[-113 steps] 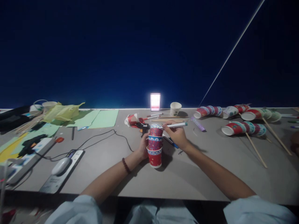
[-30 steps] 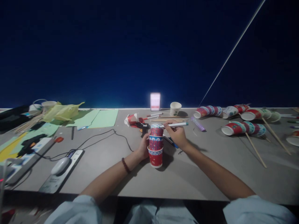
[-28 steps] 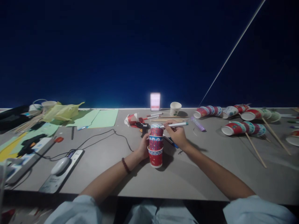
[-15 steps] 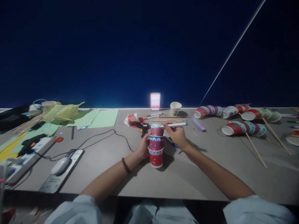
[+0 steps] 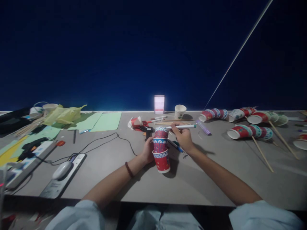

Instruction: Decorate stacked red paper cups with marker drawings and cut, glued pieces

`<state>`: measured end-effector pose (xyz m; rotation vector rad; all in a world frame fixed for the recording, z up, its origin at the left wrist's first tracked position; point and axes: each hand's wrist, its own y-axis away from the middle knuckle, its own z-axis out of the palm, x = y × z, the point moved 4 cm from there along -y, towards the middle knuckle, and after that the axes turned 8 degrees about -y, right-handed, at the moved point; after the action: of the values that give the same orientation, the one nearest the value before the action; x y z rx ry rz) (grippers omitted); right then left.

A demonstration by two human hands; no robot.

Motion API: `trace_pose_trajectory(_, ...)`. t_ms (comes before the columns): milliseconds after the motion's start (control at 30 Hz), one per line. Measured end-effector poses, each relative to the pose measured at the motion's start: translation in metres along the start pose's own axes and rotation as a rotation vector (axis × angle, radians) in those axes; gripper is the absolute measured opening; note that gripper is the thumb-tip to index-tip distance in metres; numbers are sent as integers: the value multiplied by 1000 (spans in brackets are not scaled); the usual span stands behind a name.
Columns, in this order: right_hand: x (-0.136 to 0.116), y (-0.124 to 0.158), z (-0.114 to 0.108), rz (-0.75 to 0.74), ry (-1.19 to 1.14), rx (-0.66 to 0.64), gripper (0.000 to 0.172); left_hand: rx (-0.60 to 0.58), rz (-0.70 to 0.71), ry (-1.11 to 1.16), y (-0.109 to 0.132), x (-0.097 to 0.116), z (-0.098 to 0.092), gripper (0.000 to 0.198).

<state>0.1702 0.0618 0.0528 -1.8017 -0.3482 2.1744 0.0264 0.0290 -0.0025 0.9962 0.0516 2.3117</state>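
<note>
A stack of joined paper cups, red and purple with blue-and-white scalloped bands, leans slightly on the table in front of me. My left hand is closed round the stack's left side, its fingers partly hidden behind the cups. In my right hand a white marker with a green end is pinched, lying nearly level. Its left tip is at the right edge of the top cup; I cannot tell whether it touches. Behind the cups lies a black glue gun.
Several joined-cup pieces, some with wooden sticks, lie at the right. A white cup and a lit screen stand at the back. To the left are green paper, a power strip, a cable and a white mouse.
The cup stack has tilted, its base shifting right and its top showing more toward me. My right hand and the marker have moved slightly right.
</note>
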Motion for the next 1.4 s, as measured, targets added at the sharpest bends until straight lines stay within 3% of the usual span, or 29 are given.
trace_pose_trajectory(167,-5,1,2,-7,51,-14,24,-53,-7,15,0,-1,4,46)
trace_pose_trajectory(367,-13,4,5,-47,175,-47,23,5,-32,-11,1,-1,2,44)
trace_pose_trajectory(800,-15,6,8,-85,231,-108,20,17,-21,8,1,-1,1,43)
trace_pose_trajectory(1400,-15,6,6,-102,247,-59,22,7,-11,-16,0,-2,-1,46)
